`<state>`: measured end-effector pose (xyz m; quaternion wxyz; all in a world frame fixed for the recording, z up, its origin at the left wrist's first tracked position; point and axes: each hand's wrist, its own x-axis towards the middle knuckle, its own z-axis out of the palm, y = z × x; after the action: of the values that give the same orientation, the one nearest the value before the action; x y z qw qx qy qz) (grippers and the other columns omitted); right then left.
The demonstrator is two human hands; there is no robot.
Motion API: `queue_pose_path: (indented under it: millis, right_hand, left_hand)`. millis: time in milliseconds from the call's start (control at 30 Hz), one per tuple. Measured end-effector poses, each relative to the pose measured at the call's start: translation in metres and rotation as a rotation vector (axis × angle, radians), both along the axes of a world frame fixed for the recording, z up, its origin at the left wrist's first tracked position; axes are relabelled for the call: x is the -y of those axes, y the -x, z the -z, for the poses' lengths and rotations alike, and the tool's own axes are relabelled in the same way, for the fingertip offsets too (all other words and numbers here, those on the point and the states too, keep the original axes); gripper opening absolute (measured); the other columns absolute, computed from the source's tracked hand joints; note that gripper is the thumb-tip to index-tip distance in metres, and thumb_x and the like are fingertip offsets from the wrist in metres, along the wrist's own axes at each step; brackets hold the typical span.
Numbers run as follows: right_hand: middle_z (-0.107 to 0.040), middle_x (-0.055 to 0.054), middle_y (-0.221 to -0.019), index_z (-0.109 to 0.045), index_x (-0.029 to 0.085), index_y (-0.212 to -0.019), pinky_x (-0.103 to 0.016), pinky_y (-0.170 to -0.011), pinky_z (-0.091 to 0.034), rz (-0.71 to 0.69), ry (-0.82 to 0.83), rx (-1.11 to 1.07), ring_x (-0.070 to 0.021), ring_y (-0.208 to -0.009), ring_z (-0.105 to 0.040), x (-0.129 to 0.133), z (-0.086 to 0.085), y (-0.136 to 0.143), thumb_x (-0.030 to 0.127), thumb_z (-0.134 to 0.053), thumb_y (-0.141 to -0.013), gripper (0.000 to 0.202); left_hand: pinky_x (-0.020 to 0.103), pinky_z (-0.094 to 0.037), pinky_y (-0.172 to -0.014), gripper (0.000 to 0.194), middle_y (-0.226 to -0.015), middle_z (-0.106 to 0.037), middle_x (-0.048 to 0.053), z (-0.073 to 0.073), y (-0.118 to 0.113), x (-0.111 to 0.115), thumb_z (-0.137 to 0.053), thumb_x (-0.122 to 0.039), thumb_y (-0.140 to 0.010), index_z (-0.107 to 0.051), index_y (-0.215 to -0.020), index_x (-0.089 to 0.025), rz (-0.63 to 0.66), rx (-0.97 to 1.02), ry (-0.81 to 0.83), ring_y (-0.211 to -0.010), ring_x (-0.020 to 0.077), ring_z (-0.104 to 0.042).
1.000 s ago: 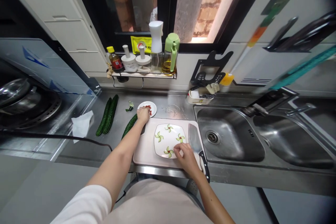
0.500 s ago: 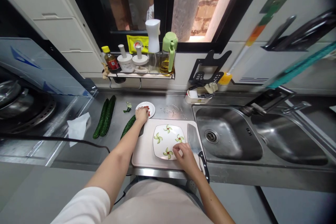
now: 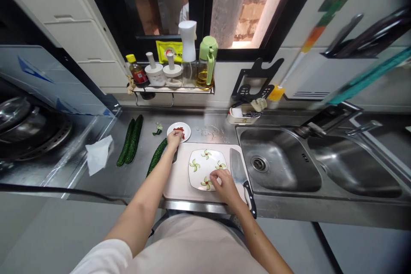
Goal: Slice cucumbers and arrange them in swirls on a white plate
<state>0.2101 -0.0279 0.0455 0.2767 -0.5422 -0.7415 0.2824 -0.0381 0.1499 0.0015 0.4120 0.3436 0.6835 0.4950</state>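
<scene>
My left hand (image 3: 174, 138) reaches to the near edge of a small white plate (image 3: 187, 132) that holds red bits (image 3: 179, 129); its fingers are closed together over them, and what they pinch is too small to tell. My right hand (image 3: 224, 183) hovers over the lower right of a squarish white plate (image 3: 207, 166), thumb and forefinger nearly meeting, with any held thing too small to make out. Several green pinwheel-shaped slice arrangements (image 3: 194, 165) lie on that plate, some with red centres. Beneath it is a pale cutting board (image 3: 180, 180).
A knife (image 3: 238, 167) lies along the board's right side. Cucumbers (image 3: 135, 139) lie at the left, one (image 3: 157, 156) beside my left forearm. A white cloth (image 3: 99, 154), a double sink (image 3: 279, 162) and a rack of bottles (image 3: 192, 90) surround the work area.
My left hand has shifted slightly over the small plate, uncovering more red bits. My right hand has moved slightly left. The whole view has shifted a little.
</scene>
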Motion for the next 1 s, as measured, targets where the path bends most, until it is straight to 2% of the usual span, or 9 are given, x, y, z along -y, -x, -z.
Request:
queue_pose_path:
  millis: [267,367,500,667,833,933,1000]
  right_hand:
    - [-0.063,-0.003,-0.077,-0.06,0.022,-0.076,-0.031,-0.076,-0.041,0.035,-0.026,-0.006,-0.0191,-0.08,-0.054,0.006,0.002,-0.004,0.025,-0.048,-0.088,0.017]
    - [-0.063,-0.003,-0.076,-0.059,0.022,-0.076,-0.031,-0.076,-0.041,0.04,-0.018,-0.02,-0.0187,-0.079,-0.054,0.006,0.003,-0.007,0.025,-0.047,-0.088,0.018]
    - [-0.064,-0.003,-0.077,-0.059,0.022,-0.075,-0.032,-0.076,-0.041,0.039,-0.011,-0.031,-0.0188,-0.078,-0.054,0.004,0.003,-0.007,0.025,-0.046,-0.089,0.018]
    - [-0.062,-0.004,-0.079,-0.061,0.021,-0.083,-0.034,-0.079,-0.041,0.026,-0.048,-0.03,-0.02,-0.081,-0.054,-0.002,0.003,0.002,0.026,-0.047,-0.089,0.016]
    - [-0.062,-0.007,-0.089,-0.062,0.02,-0.101,-0.034,-0.08,-0.041,0.029,-0.144,0.01,-0.0223,-0.089,-0.052,-0.011,-0.007,0.019,0.028,-0.046,-0.091,0.02]
    - [-0.062,-0.008,-0.094,-0.063,0.02,-0.099,-0.034,-0.081,-0.04,0.03,-0.206,0.039,-0.023,-0.091,-0.051,-0.016,-0.012,0.027,0.028,-0.046,-0.091,0.02]
    - [-0.062,-0.008,-0.093,-0.063,0.02,-0.094,-0.034,-0.079,-0.04,0.036,-0.231,0.076,-0.0228,-0.09,-0.05,-0.018,-0.014,0.031,0.027,-0.045,-0.092,0.019]
  left_hand:
    - [0.019,-0.041,-0.052,0.016,-0.062,-0.065,0.002,-0.009,0.009,0.007,-0.068,-0.027,-0.071,-0.06,-0.074,-0.013,0.003,0.134,0.034,-0.046,0.0062,-0.05]
    - [0.016,-0.035,-0.047,0.018,-0.061,-0.064,0.0,-0.014,0.01,0.011,-0.069,-0.028,-0.07,-0.06,-0.076,-0.013,0.0,0.165,0.037,-0.044,0.0043,-0.047]
    - [0.014,-0.026,-0.042,0.023,-0.067,-0.066,0.002,-0.02,0.005,0.024,-0.068,-0.031,-0.07,-0.062,-0.084,-0.014,0.011,0.217,0.047,-0.047,0.0046,-0.05]
    - [0.014,-0.016,-0.038,0.032,-0.072,-0.063,0.0,-0.023,-0.021,0.067,-0.072,-0.034,-0.066,-0.061,-0.09,-0.015,0.101,0.447,0.103,-0.044,0.0017,-0.042]
    - [0.015,-0.014,-0.037,0.038,-0.068,-0.053,-0.005,-0.031,-0.058,0.125,-0.077,-0.039,-0.065,-0.059,-0.09,-0.017,0.331,0.747,0.224,-0.043,0.0,-0.035]
    - [0.014,-0.013,-0.036,0.039,-0.068,-0.049,-0.007,-0.04,-0.072,0.148,-0.078,-0.039,-0.065,-0.058,-0.091,-0.018,0.382,0.837,0.27,-0.043,-0.0005,-0.033]
    - [0.014,-0.014,-0.036,0.039,-0.068,-0.047,-0.007,-0.046,-0.077,0.155,-0.078,-0.039,-0.064,-0.056,-0.088,-0.017,0.372,0.875,0.273,-0.043,-0.0006,-0.033]
